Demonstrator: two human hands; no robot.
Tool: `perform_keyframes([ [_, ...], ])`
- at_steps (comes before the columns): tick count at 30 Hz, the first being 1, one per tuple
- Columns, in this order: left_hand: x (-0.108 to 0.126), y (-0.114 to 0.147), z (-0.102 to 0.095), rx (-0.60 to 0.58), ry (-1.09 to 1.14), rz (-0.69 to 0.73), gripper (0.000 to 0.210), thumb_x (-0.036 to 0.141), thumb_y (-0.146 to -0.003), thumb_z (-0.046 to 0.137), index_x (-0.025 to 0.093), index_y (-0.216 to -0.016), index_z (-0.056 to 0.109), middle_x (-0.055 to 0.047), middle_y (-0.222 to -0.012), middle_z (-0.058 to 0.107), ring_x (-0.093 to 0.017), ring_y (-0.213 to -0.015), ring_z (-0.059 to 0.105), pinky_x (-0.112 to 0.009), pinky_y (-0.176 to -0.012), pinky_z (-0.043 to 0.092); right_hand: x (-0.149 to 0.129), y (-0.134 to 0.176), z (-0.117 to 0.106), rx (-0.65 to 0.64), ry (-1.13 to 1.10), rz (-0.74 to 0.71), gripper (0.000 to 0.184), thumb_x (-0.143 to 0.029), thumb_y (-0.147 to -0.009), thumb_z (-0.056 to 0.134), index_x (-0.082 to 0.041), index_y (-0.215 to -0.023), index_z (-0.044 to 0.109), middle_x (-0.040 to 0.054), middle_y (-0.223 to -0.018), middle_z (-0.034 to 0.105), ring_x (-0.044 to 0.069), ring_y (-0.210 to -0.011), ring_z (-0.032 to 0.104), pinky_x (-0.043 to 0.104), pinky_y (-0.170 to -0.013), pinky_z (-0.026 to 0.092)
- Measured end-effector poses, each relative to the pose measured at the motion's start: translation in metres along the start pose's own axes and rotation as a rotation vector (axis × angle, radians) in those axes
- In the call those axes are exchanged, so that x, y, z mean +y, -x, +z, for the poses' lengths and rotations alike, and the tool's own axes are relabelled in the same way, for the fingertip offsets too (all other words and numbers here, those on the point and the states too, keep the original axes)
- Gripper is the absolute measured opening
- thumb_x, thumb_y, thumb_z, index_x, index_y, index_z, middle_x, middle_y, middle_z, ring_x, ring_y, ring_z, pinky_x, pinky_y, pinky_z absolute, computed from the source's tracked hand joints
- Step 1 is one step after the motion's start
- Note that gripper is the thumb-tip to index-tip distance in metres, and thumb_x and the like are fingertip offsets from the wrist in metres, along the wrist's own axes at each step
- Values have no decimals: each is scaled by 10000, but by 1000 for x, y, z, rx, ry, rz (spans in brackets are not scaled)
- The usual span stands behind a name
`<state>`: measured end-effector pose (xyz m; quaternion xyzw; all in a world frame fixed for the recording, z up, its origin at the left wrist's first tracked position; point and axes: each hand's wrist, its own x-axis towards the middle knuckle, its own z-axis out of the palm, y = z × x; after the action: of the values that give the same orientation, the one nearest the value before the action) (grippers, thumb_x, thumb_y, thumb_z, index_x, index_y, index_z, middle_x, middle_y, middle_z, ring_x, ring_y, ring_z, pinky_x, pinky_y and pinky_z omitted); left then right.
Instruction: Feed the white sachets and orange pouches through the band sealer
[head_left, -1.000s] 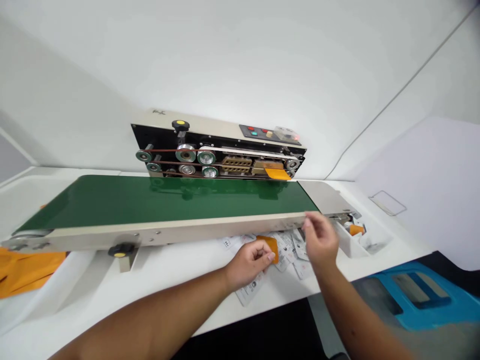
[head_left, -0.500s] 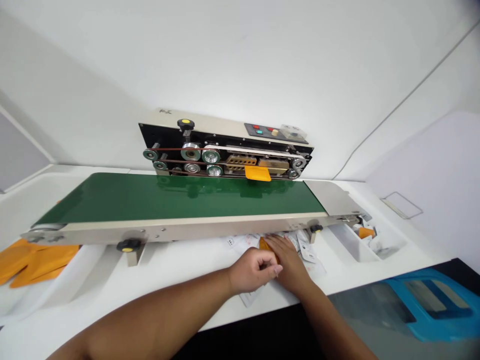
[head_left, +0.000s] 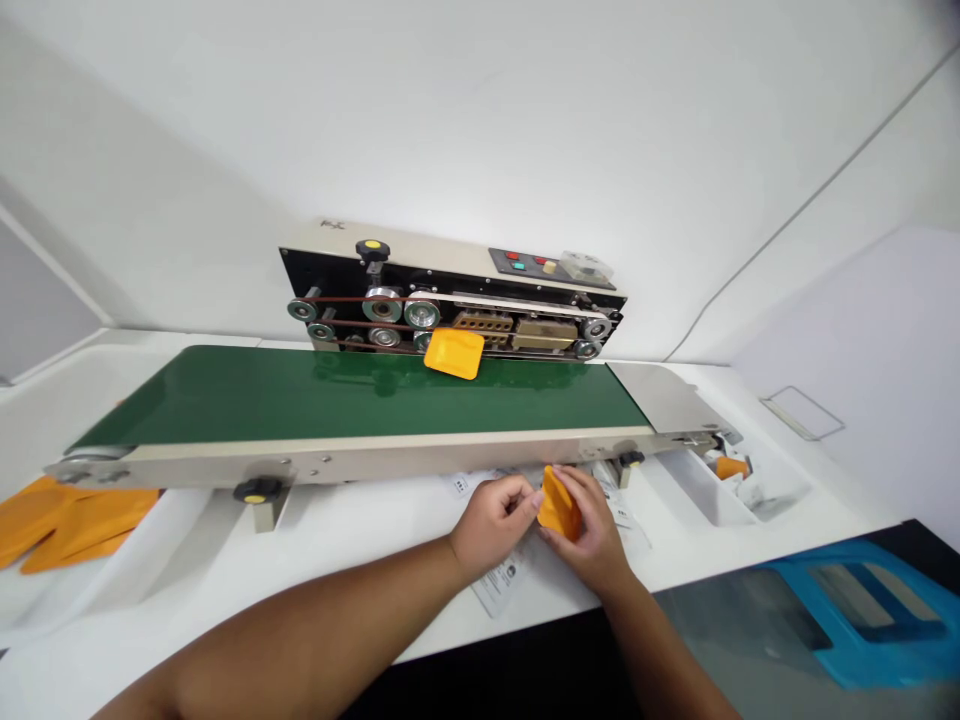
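An orange pouch (head_left: pixel 559 505) stands between my hands, just in front of the conveyor's front rail. My right hand (head_left: pixel 596 530) grips it from the right, fingers at its upper edge and thumb low on its front. My left hand (head_left: pixel 489 525) is closed, thumb and forefinger pinched at the pouch's left edge. Printed sachets (head_left: pixel 499 585) lie on the table under and around both hands. Another orange pouch (head_left: pixel 454 354) hangs by its top edge from the band sealer (head_left: pixel 547 335), over the green conveyor belt (head_left: pixel 247 400).
At the left, orange pouches (head_left: pixel 75 515) fill a white bin (head_left: pixel 142 560). A second white bin (head_left: pixel 705 490), at the right, holds sachets and something orange. Black knobs (head_left: pixel 257 491) stick out below the conveyor. A blue-framed object (head_left: pixel 840 650) stands beyond the table's front edge.
The pouch in the sealer has travelled left and now shows more of its face. My right hand has turned and raised its pouch upright off the sachets; my left hand has shifted slightly left.
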<state>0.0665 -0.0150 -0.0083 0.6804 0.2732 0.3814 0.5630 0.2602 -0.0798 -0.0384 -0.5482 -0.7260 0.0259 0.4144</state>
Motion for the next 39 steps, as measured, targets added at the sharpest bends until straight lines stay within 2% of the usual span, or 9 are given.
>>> perform_keyframes([
  [8, 0, -2, 2, 36, 4, -60, 378, 456, -937, 571, 184, -682, 509, 41, -601, 457, -118, -576, 417, -230, -556, 330, -6, -1, -2, 17, -17, -57, 679, -403, -877, 707, -283, -1496, 456, 149, -1378, 549, 362, -1276, 536, 582, -1046, 475],
  [13, -5, -2, 4, 46, 60, -122, 326, 490, -913, 626, 189, -809, 554, 60, -592, 472, -114, -541, 430, -216, -521, 320, -7, 2, -3, 26, -23, -170, 745, -474, -867, 714, -290, -1526, 419, 154, -1378, 571, 377, -1256, 554, 606, -1027, 472],
  [17, -9, -2, 5, -7, 52, -96, 303, 478, -919, 634, 177, -899, 600, 47, -637, 503, -120, -572, 450, -217, -533, 331, -8, 2, 0, -4, -23, -270, 793, -541, -880, 698, -278, -1554, 375, 161, -1361, 603, 374, -1243, 576, 623, -1038, 461],
  [23, -6, -2, 6, -17, -42, -42, 248, 374, -947, 576, 165, -819, 614, 22, -688, 529, -132, -646, 479, -236, -603, 371, -6, 6, 1, -8, 0, -288, 826, -553, -874, 707, -292, -1568, 343, 169, -1386, 584, 383, -1278, 560, 643, -1055, 453],
  [26, -3, 0, 7, 1, 132, -76, 245, 418, -945, 590, 178, -895, 577, 20, -723, 567, -128, -637, 515, -228, -590, 390, -3, 13, 1, 56, -21, -164, 878, -597, -850, 711, -280, -1575, 333, 197, -1466, 491, 416, -1353, 486, 668, -1067, 438],
  [28, -1, 2, 9, 14, 244, -111, 267, 448, -934, 618, 193, -948, 540, 20, -732, 599, -124, -617, 538, -218, -570, 399, -1, 18, 3, 107, -122, -23, 833, -564, -874, 693, -266, -1568, 343, 204, -1449, 491, 406, -1336, 508, 637, -1043, 481],
  [31, 0, 4, 10, 15, 299, -152, 310, 464, -909, 668, 207, -995, 516, 16, -731, 633, -126, -607, 567, -209, -554, 415, -5, 21, 7, 170, -355, 220, 676, -415, -928, 655, -287, -1534, 383, 166, -1325, 577, 325, -1169, 641, 506, -919, 594],
  [35, -1, 4, 10, 19, 306, -179, 336, 474, -905, 680, 210, -1028, 512, 38, -691, 618, -100, -529, 520, -191, -500, 379, -19, 13, 3, 229, -623, 459, 672, -364, -869, 725, -304, -1478, 447, 129, -1281, 597, 240, -944, 693, 384, -746, 630],
  [39, -2, 3, 10, 30, 311, -152, 324, 460, -929, 652, 206, -1064, 502, 15, -757, 667, -115, -596, 571, -199, -544, 418, -31, 5, -11, 180, -716, 620, 501, -361, -848, 753, -273, -1321, 614, 15, -857, 665, 161, -675, 636, 293, -600, 574],
])
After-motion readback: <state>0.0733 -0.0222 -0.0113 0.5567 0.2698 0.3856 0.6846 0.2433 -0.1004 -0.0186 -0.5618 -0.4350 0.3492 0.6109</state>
